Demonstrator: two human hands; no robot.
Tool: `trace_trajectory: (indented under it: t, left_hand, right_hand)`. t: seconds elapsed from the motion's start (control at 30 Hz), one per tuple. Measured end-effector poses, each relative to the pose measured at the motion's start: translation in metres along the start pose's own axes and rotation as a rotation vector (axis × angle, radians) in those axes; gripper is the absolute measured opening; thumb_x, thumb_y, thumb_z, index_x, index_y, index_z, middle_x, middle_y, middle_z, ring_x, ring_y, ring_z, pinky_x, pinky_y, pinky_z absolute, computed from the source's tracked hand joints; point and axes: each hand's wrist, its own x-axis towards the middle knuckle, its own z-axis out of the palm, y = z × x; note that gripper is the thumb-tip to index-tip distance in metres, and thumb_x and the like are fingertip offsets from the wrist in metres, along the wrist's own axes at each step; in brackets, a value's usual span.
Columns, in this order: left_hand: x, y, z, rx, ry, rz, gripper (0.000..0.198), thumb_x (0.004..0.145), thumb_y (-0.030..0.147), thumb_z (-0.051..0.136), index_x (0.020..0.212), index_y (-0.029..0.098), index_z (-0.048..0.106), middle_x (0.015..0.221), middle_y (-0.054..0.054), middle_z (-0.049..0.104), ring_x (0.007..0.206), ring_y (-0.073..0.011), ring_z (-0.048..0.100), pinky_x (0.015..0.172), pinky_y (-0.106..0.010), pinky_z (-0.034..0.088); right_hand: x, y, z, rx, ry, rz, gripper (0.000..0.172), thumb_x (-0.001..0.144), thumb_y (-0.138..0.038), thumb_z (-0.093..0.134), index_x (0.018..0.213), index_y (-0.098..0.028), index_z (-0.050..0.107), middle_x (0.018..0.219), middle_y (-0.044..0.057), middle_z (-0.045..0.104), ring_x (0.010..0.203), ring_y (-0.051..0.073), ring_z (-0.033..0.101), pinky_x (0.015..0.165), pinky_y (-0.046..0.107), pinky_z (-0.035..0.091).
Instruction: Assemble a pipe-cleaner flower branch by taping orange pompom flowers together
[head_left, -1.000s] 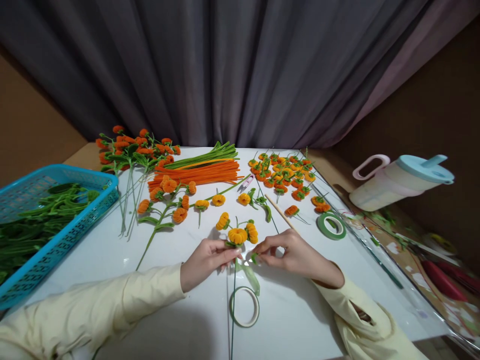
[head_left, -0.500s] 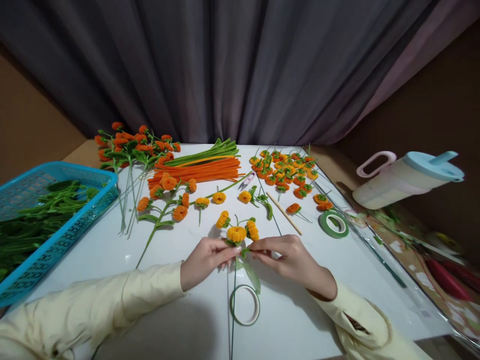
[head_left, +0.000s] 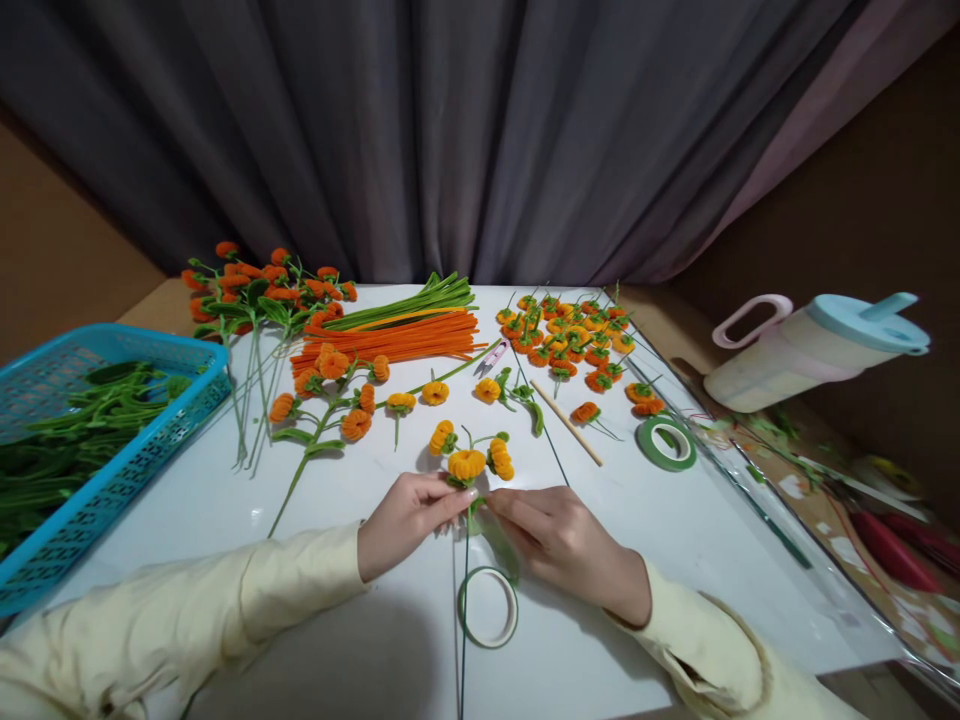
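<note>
A blue basket [head_left: 150,447] of green leaves is sitting at the left of the white desk [head_left: 585,660], while a bundle of orange stems [head_left: 390,338] is lying toward the back and loose flower heads [head_left: 574,335] are clustering at the back right. A wooden stick [head_left: 566,423] is resting beyond the right hand [head_left: 570,545], near a green tape roll [head_left: 649,456], and a tumbler [head_left: 780,365] is leaning in view farther right. Just below the hands, a thin-walled roll [head_left: 514,606] is lying, with a thin dark stem [head_left: 464,650] crossing its left rim. Between the hands, the yellow flower spray [head_left: 466,465] is standing above the desk's middle; the left hand [head_left: 409,520] is pinching it beneath the blooms, thumb against fingers, and the right is pinching a small green piece [head_left: 479,503] beside the stem, its fingertips pressing together.
</note>
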Motion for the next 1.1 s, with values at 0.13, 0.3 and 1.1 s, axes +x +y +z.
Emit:
trace_trajectory:
  t: [0.13, 0.3, 1.1]
  left_hand:
    - [0.001, 0.001, -0.001, 0.022, 0.006, 0.007, 0.040, 0.080, 0.039, 0.051, 0.048, 0.015, 0.050, 0.049, 0.003, 0.043, 0.054, -0.0109, 0.042, 0.056, -0.024, 0.035]
    - [0.002, 0.000, -0.001, -0.025, -0.011, -0.010, 0.035, 0.078, 0.038, 0.054, 0.053, 0.014, 0.054, 0.052, 0.003, 0.044, 0.053, -0.0101, 0.041, 0.052, -0.023, 0.033]
    - [0.004, 0.003, -0.005, 0.019, -0.106, 0.053, 0.035, 0.079, 0.039, 0.052, 0.055, 0.013, 0.056, 0.054, 0.001, 0.045, 0.055, -0.0104, 0.040, 0.051, -0.022, 0.033]
  right_hand:
    - [0.000, 0.001, -0.002, 0.010, -0.060, -0.005, 0.020, 0.089, -0.013, 0.040, 0.094, -0.014, 0.059, 0.072, 0.008, 0.065, 0.060, 0.013, 0.060, 0.057, 0.023, 0.047]
    - [0.002, 0.000, -0.005, 0.022, -0.101, -0.043, 0.019, 0.088, -0.012, 0.040, 0.096, -0.013, 0.057, 0.070, 0.007, 0.063, 0.059, 0.013, 0.058, 0.055, 0.022, 0.045]
    - [0.005, -0.003, -0.003, 0.047, -0.119, -0.044, 0.021, 0.085, -0.008, 0.038, 0.086, -0.014, 0.057, 0.066, 0.005, 0.060, 0.056, 0.014, 0.054, 0.053, 0.023, 0.040]
